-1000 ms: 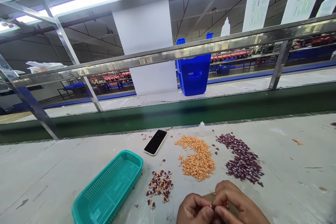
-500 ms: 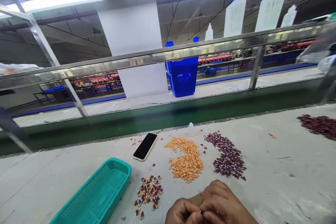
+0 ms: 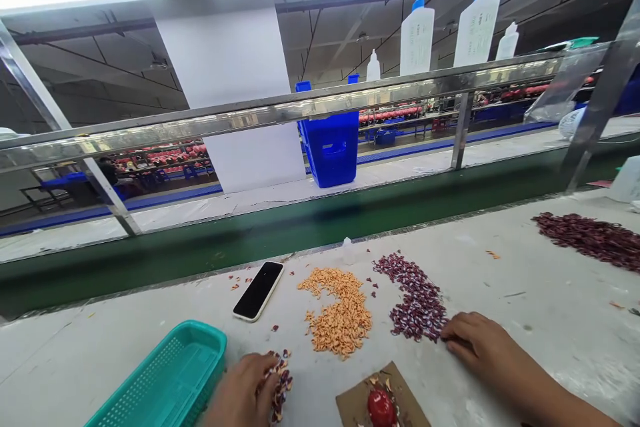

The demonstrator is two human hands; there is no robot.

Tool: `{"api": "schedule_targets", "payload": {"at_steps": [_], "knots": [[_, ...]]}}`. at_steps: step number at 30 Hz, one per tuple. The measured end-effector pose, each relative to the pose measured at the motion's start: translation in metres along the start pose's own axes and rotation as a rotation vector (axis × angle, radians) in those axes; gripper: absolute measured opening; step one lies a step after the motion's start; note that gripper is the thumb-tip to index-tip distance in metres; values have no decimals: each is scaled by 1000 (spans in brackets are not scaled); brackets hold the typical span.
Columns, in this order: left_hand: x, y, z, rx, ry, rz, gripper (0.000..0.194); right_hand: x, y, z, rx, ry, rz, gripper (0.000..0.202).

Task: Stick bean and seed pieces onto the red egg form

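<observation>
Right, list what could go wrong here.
1. The left hand lies on the mixed pile beside the teal basket; a sweep could scatter pieces.
2. The right hand touches the dark pile, close to the orange pile; the two could mix.
3. The red piece on the cardboard looks round and might roll off.

Black phone [image 3: 259,289] lying flat on bench, orange bits pile [image 3: 340,312] just to its right; teal basket [image 3: 165,383] near front-left edge; blue crate [image 3: 331,147] behind green belt [image 3: 300,227]; glue bottles [image 3: 416,37] on upper rail
</observation>
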State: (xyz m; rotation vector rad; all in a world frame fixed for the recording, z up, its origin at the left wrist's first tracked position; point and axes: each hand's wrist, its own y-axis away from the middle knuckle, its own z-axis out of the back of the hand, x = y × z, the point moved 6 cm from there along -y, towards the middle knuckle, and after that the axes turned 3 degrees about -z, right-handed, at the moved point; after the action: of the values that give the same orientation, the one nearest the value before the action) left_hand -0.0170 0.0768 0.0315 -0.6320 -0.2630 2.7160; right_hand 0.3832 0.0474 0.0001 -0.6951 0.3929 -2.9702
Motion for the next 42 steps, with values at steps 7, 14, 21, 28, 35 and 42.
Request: {"api": "schedule_targets", "payload": {"at_steps": [7, 14, 21, 28, 35, 42], "knots": [[-80, -25, -39, 282, -113, -106, 25, 3, -3, -9, 43, 63, 51, 23], [-109, -47, -74, 450, -322, -220, 28, 13, 1, -9, 36, 107, 48, 24], [-116, -44, -78, 541, -417, -272, 42, 35, 6, -11, 82, -215, 67, 18], [-116, -35, -69, 568, -417, -294, 39, 77, 5, -18, 192, -413, 136, 23], [-106, -30, -69, 524, -368, -261, 41, 104, 3, -27, 255, -507, 26, 18], [-86, -23, -58, 351, -111, -154, 21, 133, 3, -36, 303, -337, 181, 22]]}}
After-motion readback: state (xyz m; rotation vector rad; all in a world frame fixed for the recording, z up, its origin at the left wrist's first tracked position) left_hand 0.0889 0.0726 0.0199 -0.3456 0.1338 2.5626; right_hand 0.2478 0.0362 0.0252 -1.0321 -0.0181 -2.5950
